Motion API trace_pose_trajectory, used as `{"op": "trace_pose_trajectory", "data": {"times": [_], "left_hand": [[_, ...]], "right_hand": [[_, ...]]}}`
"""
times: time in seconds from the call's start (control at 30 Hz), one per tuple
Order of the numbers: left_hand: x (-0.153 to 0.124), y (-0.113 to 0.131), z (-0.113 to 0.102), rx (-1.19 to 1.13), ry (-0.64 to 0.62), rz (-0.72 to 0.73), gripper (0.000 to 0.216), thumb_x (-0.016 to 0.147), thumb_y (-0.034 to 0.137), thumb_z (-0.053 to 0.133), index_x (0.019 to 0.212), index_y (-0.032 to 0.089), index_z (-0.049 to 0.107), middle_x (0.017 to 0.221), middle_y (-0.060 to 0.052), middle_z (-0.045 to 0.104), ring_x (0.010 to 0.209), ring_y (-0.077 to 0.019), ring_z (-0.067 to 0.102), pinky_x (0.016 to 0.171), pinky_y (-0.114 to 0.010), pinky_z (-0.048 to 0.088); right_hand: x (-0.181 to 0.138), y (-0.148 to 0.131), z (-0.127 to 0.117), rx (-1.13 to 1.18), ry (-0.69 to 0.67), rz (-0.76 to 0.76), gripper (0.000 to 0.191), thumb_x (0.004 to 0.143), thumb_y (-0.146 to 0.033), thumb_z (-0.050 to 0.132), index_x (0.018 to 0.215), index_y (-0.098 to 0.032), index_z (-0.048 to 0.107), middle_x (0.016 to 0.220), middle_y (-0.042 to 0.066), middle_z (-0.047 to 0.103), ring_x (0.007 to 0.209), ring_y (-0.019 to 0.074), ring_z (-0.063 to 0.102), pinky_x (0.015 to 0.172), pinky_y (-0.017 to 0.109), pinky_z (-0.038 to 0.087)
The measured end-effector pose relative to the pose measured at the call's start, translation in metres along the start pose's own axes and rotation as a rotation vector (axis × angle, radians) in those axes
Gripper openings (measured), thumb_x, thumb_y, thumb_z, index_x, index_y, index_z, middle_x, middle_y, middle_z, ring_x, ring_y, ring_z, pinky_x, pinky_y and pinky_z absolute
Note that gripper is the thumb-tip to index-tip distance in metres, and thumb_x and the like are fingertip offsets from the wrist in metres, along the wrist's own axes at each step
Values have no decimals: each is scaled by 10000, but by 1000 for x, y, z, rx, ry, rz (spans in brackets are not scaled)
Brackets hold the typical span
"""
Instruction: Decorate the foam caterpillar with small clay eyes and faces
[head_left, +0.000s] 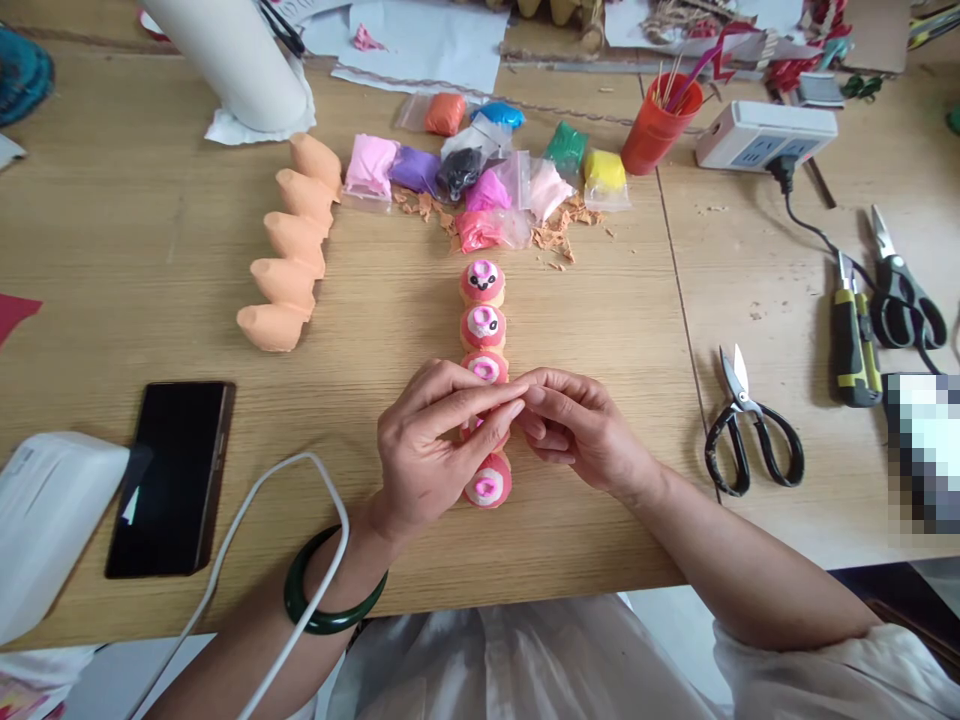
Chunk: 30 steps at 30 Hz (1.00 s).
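A row of round cups, coated in pink and white clay, runs down the middle of the table. Each visible cup has a pink ring on top; the farthest also bears black marks like eyes and a mouth, the second a single black spot. My left hand hovers over the nearer cups, its thumb and fingertips pinched together. Against those fingertips, my right hand is closed in a pinch too. Whatever lies between the fingers is too small or hidden to make out. The hands partly cover the third and fourth cups.
Bags of coloured clay lie beyond the row among orange scraps. An orange egg-carton strip and a phone are left. Scissors, a utility knife and a power strip are right. A white cable crosses my left forearm.
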<state>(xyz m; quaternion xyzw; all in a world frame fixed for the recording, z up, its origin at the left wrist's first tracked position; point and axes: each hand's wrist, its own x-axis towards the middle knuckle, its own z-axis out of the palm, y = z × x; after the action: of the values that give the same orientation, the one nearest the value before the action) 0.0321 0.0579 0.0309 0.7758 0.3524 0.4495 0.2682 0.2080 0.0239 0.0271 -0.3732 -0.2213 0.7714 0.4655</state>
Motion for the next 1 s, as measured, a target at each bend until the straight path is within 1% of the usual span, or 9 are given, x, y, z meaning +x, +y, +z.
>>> {"op": "trace_pose_trajectory", "data": {"times": [0.13,0.33,0.43,0.53,0.67,0.73,0.87,0.93,1.0], "left_hand": [[0,-1,0,-9,-12,-7,253,931,111,770,1119,277,810,860,31,711,765,-85,669,708,-205,571],[0,-3,1,-88,-13,-55,311,918,131,793,1201,260,788,925,18,720,802,-85,680,780,-207,590],[1,-3,1,-71,-16,-63,228,923,152,794,1128,253,806,895,13,734,798,-96,687,765,-219,585],[0,-4,1,-43,-9,-54,139,941,154,776,1046,237,814,891,1,750,807,-103,698,745,-225,570],[-1,-6,1,-20,7,-34,125,945,151,773,1028,235,817,888,2,749,805,-97,693,737,-220,562],[-1,-6,1,-47,-1,-40,172,934,164,791,1081,250,813,906,6,745,807,-95,689,727,-213,563],[-1,-6,3,-110,-11,-80,350,913,172,817,1250,258,770,918,13,716,816,-85,674,731,-193,567],[0,-6,3,-103,-6,-85,312,923,167,805,1221,256,777,930,12,723,812,-83,672,719,-194,563],[0,-6,2,-80,-3,-80,223,937,166,787,1143,250,795,955,4,744,827,-91,687,725,-207,566]], "right_hand": [[1,0,-1,21,-11,-21,265,884,-394,826,880,-152,717,604,-89,467,451,13,228,397,168,144],[3,1,-1,20,45,-38,301,859,-410,851,829,-162,683,577,-96,455,438,10,219,388,163,131],[4,0,0,31,42,-43,297,856,-403,860,833,-159,694,571,-96,456,434,6,221,384,160,128],[3,1,0,23,44,-47,300,841,-400,879,829,-155,707,588,-83,494,442,6,257,381,156,142],[3,1,1,5,57,-52,308,823,-410,895,848,-155,725,600,-73,530,444,8,283,376,155,159],[3,1,1,3,74,-68,318,806,-408,908,825,-155,717,578,-79,517,439,9,284,374,155,161],[5,0,1,22,89,-77,326,806,-408,904,798,-156,698,549,-89,493,427,6,262,381,157,150],[4,0,2,29,88,-75,329,805,-409,904,797,-156,694,545,-91,489,426,4,255,383,159,147],[4,-1,2,24,87,-76,331,802,-408,907,796,-156,693,548,-89,491,428,5,261,386,160,149]]}}
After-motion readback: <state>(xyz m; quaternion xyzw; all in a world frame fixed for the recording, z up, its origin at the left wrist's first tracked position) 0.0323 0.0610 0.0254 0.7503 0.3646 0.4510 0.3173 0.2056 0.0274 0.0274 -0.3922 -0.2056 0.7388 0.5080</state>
